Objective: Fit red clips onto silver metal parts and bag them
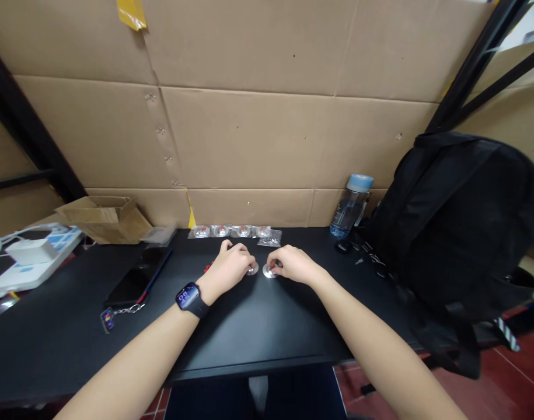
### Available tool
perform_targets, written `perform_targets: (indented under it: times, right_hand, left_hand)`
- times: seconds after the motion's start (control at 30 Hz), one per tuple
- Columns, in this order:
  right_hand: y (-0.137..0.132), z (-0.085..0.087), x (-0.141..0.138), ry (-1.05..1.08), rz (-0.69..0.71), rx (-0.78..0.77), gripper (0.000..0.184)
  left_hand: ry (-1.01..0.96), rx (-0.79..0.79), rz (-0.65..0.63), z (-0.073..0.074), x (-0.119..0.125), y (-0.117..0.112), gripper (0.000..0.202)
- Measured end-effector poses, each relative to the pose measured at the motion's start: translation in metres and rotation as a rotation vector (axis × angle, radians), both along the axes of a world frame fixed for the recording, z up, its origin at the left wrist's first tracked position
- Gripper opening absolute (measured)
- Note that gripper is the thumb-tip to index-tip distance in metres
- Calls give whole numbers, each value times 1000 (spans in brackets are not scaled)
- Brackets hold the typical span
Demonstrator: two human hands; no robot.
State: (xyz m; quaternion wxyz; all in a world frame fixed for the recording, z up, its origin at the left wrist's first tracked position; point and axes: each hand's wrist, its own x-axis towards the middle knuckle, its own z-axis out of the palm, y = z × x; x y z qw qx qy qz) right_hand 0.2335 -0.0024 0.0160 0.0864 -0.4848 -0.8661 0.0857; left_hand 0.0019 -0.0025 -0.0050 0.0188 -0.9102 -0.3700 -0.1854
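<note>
My right hand (296,263) is closed in a pinch on the small red part in the middle of a clear, silvery disc (269,273), which looks like a suction cup. Just left of it, my left hand (231,267) has its fingertips closed on a similar disc (253,270), whose middle is mostly covered. Both discs sit close together on the black table (258,326), a small gap between them. Another red piece (208,268) peeks out behind my left hand. Further back lies a row of similar discs in clear wrappers (222,231), beside a small clear packet (270,238).
To the left are a phone (138,277) with a keychain, an opened brown paper bag (107,219) and a white power strip (34,262). On the right stand a water bottle (351,204) and a black backpack (459,233), with keys (367,254) between. Cardboard (249,134) walls the back.
</note>
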Motion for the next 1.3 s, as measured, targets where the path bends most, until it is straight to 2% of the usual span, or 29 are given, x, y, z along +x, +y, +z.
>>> perform_targets:
  times: [0.37, 0.57, 0.73, 0.83, 1.0, 1.07, 1.2, 1.3]
  right_hand:
    - [3, -5, 1, -107, 25, 70, 11]
    - [5, -12, 1, -74, 77, 144, 8]
    - [5, -9, -1, 156, 63, 176, 6]
    - [3, -6, -4, 337, 49, 220, 7]
    - [1, -7, -15, 616, 87, 275, 10]
    - [1, -10, -18, 698, 101, 269, 8]
    - [3, -16, -22, 812, 147, 207, 8]
    - [5, -19, -21, 928, 161, 27, 11]
  left_hand:
    - [-16, 32, 60, -3, 3, -2, 27]
    - [-163, -55, 114, -6, 3, 2, 28]
    - [-279, -122, 175, -8, 0, 9, 21]
    - [-430, -226, 181, -9, -2, 14, 22]
    - [-851, -419, 8, -15, 4, 22, 24]
    - [-957, -466, -48, -16, 8, 22, 26]
    - [-1020, -486, -71, -17, 12, 19, 30]
    - [-1012, -423, -45, -17, 12, 17, 31]
